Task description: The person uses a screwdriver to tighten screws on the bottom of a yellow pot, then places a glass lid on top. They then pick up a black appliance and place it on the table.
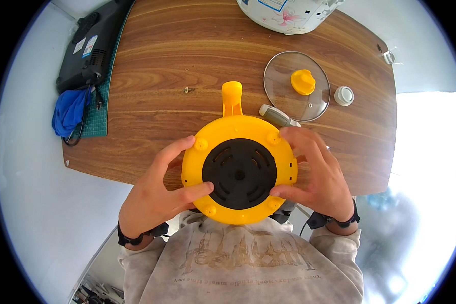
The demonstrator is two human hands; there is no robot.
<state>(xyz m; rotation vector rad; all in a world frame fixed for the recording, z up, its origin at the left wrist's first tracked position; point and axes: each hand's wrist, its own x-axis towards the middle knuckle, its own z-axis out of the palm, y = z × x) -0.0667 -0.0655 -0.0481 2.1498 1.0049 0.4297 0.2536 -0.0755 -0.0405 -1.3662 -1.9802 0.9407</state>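
Far left: black appliance (88, 50), partly on a green cutting mat (99, 124), with a blue bundle (68, 114) at its near end. Next, a small metal piece (188, 90) alone on the wooden table (162, 50). Left hand (159, 192) at the left side of a round yellow body (238, 128) — forefinger at the rim by one foot (200, 144), thumb on the edge of a black slotted plate (239, 157), the two spread wide; remaining fingers mostly hidden, their hold not possible to tell. Centre: the yellow body itself, held between both hands at the near table edge, slotted face up, handle (232, 96) pointing away. Right hand (327, 185) at the right side, fingers curled at the upper rim, thumb by the plate's lower right edge. Beyond, a grey-and-white tool (278, 116), a glass lid (281, 86) with yellow knob (303, 82), and a white cap (344, 96).

For a sound hold, best to support evenly from both sides, press on the yellow rim rather than the plate, and keep the handle clear of the tool.

Labels: on the black appliance, pale stickers — print too small to read; on the shirt (238, 278), large gold lettering and a smaller line, inverted; on the white appliance (268, 17), a blue-edged panel and pink flower, cropped above; on the yellow body, none discernible.
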